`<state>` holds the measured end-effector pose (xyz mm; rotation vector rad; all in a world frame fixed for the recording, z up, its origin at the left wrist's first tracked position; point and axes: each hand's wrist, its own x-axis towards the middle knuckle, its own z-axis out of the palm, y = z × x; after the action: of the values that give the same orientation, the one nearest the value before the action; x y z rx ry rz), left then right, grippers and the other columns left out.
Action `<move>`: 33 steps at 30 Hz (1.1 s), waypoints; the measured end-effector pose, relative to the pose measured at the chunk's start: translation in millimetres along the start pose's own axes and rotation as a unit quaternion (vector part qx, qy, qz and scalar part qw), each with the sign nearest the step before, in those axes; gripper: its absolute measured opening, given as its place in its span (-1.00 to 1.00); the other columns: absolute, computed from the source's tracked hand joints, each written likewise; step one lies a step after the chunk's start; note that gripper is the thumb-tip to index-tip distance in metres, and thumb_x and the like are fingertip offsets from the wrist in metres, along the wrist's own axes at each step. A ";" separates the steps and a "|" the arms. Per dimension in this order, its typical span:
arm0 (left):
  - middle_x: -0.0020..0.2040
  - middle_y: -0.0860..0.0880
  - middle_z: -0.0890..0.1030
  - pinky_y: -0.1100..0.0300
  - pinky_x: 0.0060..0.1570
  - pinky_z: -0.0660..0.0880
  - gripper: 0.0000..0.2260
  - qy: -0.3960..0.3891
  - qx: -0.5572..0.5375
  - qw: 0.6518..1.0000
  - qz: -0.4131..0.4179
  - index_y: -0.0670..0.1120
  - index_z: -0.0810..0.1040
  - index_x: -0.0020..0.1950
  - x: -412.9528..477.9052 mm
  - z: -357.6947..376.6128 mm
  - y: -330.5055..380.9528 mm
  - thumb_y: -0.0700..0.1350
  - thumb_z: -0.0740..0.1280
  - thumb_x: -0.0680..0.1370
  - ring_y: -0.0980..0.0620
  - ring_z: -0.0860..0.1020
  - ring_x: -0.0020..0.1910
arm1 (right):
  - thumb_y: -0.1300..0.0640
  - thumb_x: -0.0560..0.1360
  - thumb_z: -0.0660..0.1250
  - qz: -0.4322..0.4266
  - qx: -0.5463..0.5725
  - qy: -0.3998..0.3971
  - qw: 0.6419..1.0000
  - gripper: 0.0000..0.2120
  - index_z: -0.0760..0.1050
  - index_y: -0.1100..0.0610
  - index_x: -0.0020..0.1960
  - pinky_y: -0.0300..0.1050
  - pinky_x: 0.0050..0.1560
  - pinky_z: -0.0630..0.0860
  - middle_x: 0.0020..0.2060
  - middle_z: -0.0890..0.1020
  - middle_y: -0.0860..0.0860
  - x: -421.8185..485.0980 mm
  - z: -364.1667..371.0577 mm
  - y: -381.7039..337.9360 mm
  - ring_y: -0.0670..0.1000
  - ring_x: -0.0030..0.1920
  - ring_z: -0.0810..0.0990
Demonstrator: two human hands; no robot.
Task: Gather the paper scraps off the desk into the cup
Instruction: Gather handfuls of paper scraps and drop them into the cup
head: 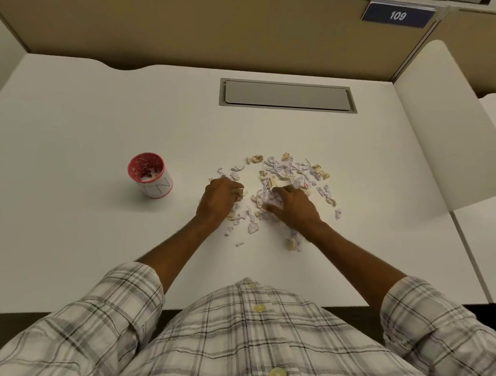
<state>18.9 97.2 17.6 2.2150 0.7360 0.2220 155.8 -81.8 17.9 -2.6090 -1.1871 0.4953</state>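
Note:
Several crumpled paper scraps [283, 171] lie scattered on the white desk [85, 225], mostly right of centre. A white cup with a red inside [151, 175] stands upright to the left of them, with a few scraps at its bottom. My left hand [217, 199] rests knuckles-up at the left edge of the pile, fingers curled around some scraps. My right hand [292, 205] lies on the middle of the pile, its fingers bent over scraps.
A grey cable hatch [286, 95] is set into the desk behind the scraps. Beige partition walls [203, 23] close the back, with a blue sign reading 109 [397, 14]. A white side panel [438, 120] stands at the right.

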 end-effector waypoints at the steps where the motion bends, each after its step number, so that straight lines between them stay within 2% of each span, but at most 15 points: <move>1: -0.16 -0.02 0.69 0.06 -0.05 0.61 -0.80 0.000 0.010 1.000 0.001 -0.08 0.64 -0.25 -0.6 -1.2 -1.4 -0.35 0.34 0.45 0.05 0.65 -0.17 | -0.23 0.56 0.34 0.003 -0.026 -0.018 1.000 -0.40 0.39 0.06 0.48 0.13 0.19 0.58 0.41 0.48 0.14 -2.9 5.5 -4.2 0.20 0.35 0.49; 3: -0.13 -0.02 0.67 0.04 0.04 0.59 -0.78 0.001 0.021 1.000 -0.004 -0.03 0.65 -0.21 -2.6 -2.9 -3.3 -0.33 0.33 0.49 0.05 0.60 -0.13 | -0.13 0.58 0.35 -0.012 -0.084 -0.023 0.996 -0.44 0.34 0.03 0.50 0.11 0.20 0.56 0.46 0.40 0.13 -8.0 16.0 -11.4 0.22 0.39 0.41; 6: 0.13 -0.07 0.69 0.17 0.19 0.51 -0.79 0.007 0.024 0.999 -0.024 -0.12 0.71 0.10 -5.6 -4.5 -4.9 -0.26 0.30 0.58 -0.01 0.63 0.13 | 0.11 0.63 0.29 -0.073 -0.134 0.022 0.988 -0.63 0.41 0.07 0.43 0.07 0.05 0.62 0.38 0.48 0.11 -13.9 25.0 -16.9 0.19 0.26 0.48; 8: 0.21 -0.11 0.67 0.16 0.27 0.49 -0.75 0.007 0.027 0.999 -0.033 -0.14 0.67 0.21 -7.7 -6.1 -5.8 -0.24 0.27 0.60 -0.07 0.61 0.22 | 0.21 0.62 0.27 -0.104 -0.151 0.026 0.983 -0.66 0.45 0.12 0.38 0.07 0.00 0.62 0.32 0.52 0.12 -14.9 23.7 -16.4 0.18 0.20 0.53; 12: 0.22 -0.13 0.66 0.12 0.28 0.52 -0.75 0.027 0.018 0.999 -0.037 -0.14 0.66 0.23 -9.9 -11.1 -8.6 -0.24 0.28 0.61 -0.09 0.62 0.21 | 0.29 0.59 0.28 -0.110 -0.128 0.046 0.985 -0.72 0.54 0.19 0.29 0.06 -0.01 0.64 0.20 0.62 0.15 -7.7 10.0 -14.9 0.18 0.10 0.62; 17: 0.20 -0.11 0.68 0.23 0.16 0.55 -0.76 0.062 -0.038 0.996 -0.042 -0.13 0.66 0.24 -13.0 -19.1 -9.7 -0.23 0.35 0.59 -0.06 0.66 0.15 | 0.38 0.54 0.32 -0.078 -0.002 0.109 0.991 -0.77 0.67 0.23 0.11 0.05 -0.01 0.67 0.01 0.74 0.16 10.0 -10.6 -24.7 0.14 -0.04 0.72; 20: 0.21 -0.09 0.68 0.36 0.06 0.52 -0.73 0.078 -0.081 0.992 -0.052 -0.10 0.64 0.27 -14.7 -23.4 -8.5 -0.23 0.38 0.57 -0.02 0.66 0.15 | 0.35 0.54 0.34 -0.029 0.095 0.117 0.988 -0.76 0.69 0.24 0.15 -0.15 0.00 0.62 0.04 0.75 0.16 23.0 -20.4 -36.5 0.11 -0.04 0.74; 22: 0.18 -0.08 0.67 0.36 -0.03 0.52 -0.68 0.088 -0.096 0.990 -0.052 -0.03 0.61 0.30 -16.2 -26.8 -7.8 -0.21 0.41 0.55 0.00 0.66 0.10 | 0.31 0.55 0.35 0.015 0.174 0.101 0.980 -0.76 0.67 0.24 0.18 -0.13 -0.07 0.63 0.06 0.74 0.18 30.5 -23.1 -43.1 0.09 -0.10 0.73; 24: 0.16 -0.09 0.65 0.41 -0.12 0.48 -0.63 0.095 -0.104 0.989 -0.050 0.01 0.57 0.34 -17.2 -30.8 -7.9 -0.21 0.42 0.54 0.01 0.63 0.07 | 0.32 0.53 0.38 0.061 0.276 0.062 0.957 -0.73 0.64 0.26 0.22 0.07 -0.01 0.70 0.11 0.72 0.21 35.2 -22.0 -46.9 0.14 -0.06 0.74; 26: 0.15 -0.07 0.65 0.54 -0.18 0.41 -0.64 0.113 -0.113 0.986 -0.047 0.00 0.57 0.33 -17.0 -36.7 -7.7 -0.21 0.41 0.55 0.02 0.61 0.08 | 0.36 0.51 0.40 0.103 0.366 0.029 0.924 -0.70 0.62 0.27 0.24 0.14 0.03 0.70 0.14 0.69 0.23 37.8 -21.1 -51.6 0.16 -0.05 0.72; 29: 0.15 -0.01 0.68 0.48 -0.10 0.46 -0.73 0.153 -0.127 0.980 -0.030 -0.05 0.63 0.26 -15.9 -52.8 -6.2 -0.22 0.38 0.57 0.03 0.62 0.08 | 0.35 0.51 0.43 0.114 0.440 -0.003 0.891 -0.70 0.60 0.28 0.23 0.08 0.01 0.70 0.12 0.66 0.21 43.7 -23.2 -66.3 0.12 -0.06 0.67; 33: 0.11 -0.02 0.71 0.48 -0.04 0.49 -0.78 0.218 -0.145 0.965 -0.011 -0.11 0.67 0.20 -16.4 -85.0 -10.3 -0.22 0.39 0.56 0.08 0.63 0.02 | 0.38 0.51 0.42 0.075 0.496 -0.030 0.865 -0.75 0.59 0.30 0.19 0.01 -0.05 0.68 0.02 0.66 0.17 54.8 -29.6 -101.1 0.13 -0.06 0.66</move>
<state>-31.0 146.5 69.5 1.8934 0.8967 0.7749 132.1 23.0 68.4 -1.7712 -0.4886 0.9192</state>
